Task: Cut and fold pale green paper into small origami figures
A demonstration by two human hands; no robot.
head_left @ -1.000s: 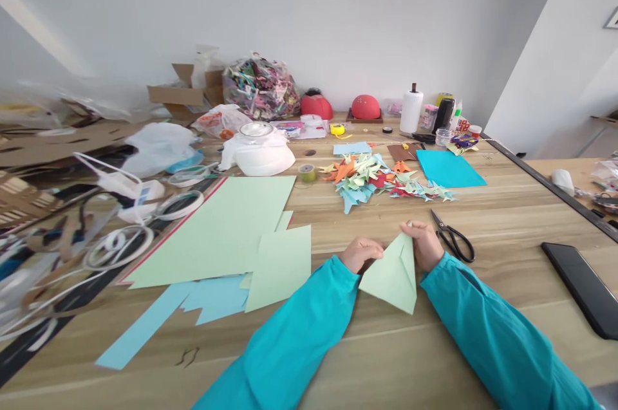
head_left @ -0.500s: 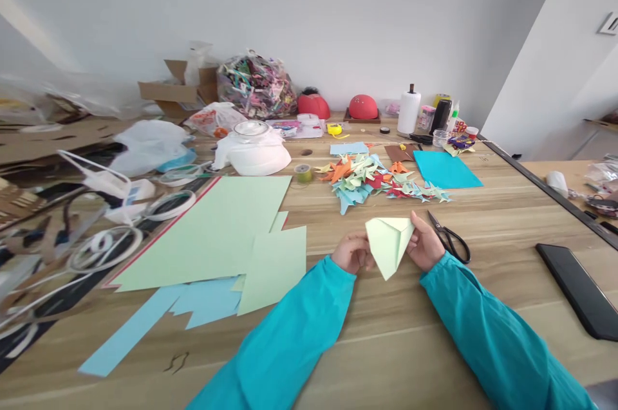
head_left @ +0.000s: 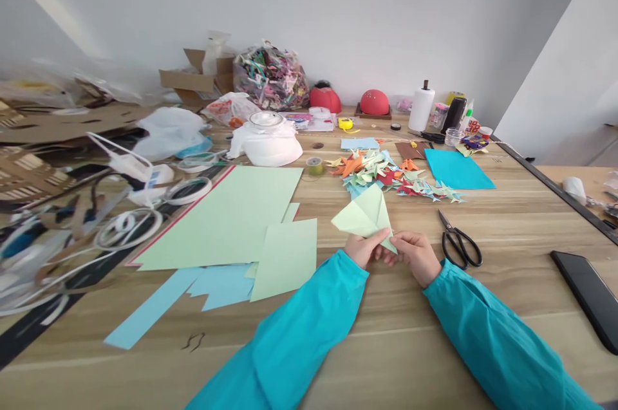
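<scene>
A folded piece of pale green paper (head_left: 363,214) is held up over the wooden table, its creased flaps fanning to the upper left. My left hand (head_left: 363,250) pinches its lower edge, thumb on top. At the lower right corner, my right hand (head_left: 416,255) grips the paper between thumb and fingers. Some fingertips are hidden behind the paper. Just behind it lies a heap of small folded paper pieces (head_left: 410,181) in green, orange, red and blue. Black-handled scissors (head_left: 459,244) lie to the right of my right hand.
Large green sheets (head_left: 222,220) and blue paper strips (head_left: 149,310) lie on the left. A black phone (head_left: 589,291) rests at the right. Teal paper (head_left: 458,169), a tape roll (head_left: 315,167) and a white bottle (head_left: 421,110) stand farther back. Tangled white cables (head_left: 128,230) crowd the left edge.
The green paper has been turned, its point now swung from downward to the lower right. Both hands have come closer together at its lower end. The camera view has shifted slightly.
</scene>
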